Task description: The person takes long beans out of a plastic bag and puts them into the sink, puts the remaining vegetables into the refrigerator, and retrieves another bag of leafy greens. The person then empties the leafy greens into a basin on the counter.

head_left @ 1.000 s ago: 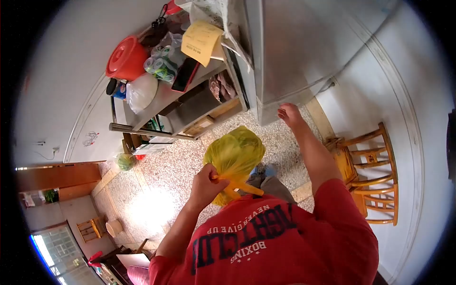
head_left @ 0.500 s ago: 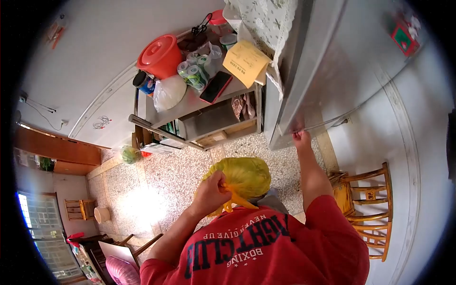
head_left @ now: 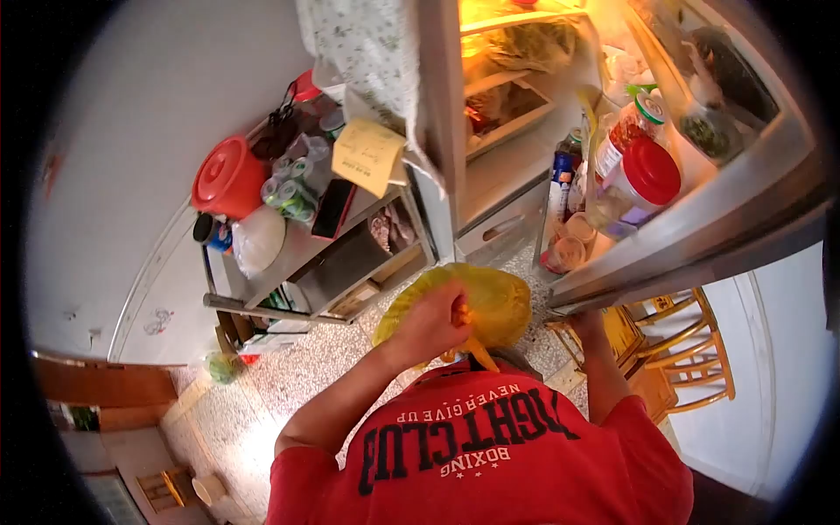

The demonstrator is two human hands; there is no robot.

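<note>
A yellow plastic bag (head_left: 503,302), full and rounded, hangs in front of my body. My left hand (head_left: 430,322) is closed round its gathered, tied neck. At the near edge of the refrigerator door (head_left: 700,249), my right hand (head_left: 588,325) grips with its fingers partly hidden. The door stands wide, and the refrigerator (head_left: 516,179) is lit inside. Bagged food (head_left: 534,44) lies on its upper shelf. In the door racks are a red-lidded jar (head_left: 652,171), a green-and-white-lidded jar (head_left: 649,107), a dark bottle (head_left: 560,179) and small tubs (head_left: 569,252).
Left of the refrigerator stands a metal shelf unit (head_left: 297,262). On it are a red lidded bucket (head_left: 229,178), a white bag (head_left: 260,241), a pack of cans (head_left: 293,191), a phone (head_left: 333,208) and a yellow paper (head_left: 368,156). Wooden chairs (head_left: 682,350) stand behind the door at right.
The refrigerator door has swung open to the right, with my right hand on its edge, and the lit inside now shows. My view has turned right; the yellow bag stays in my left hand.
</note>
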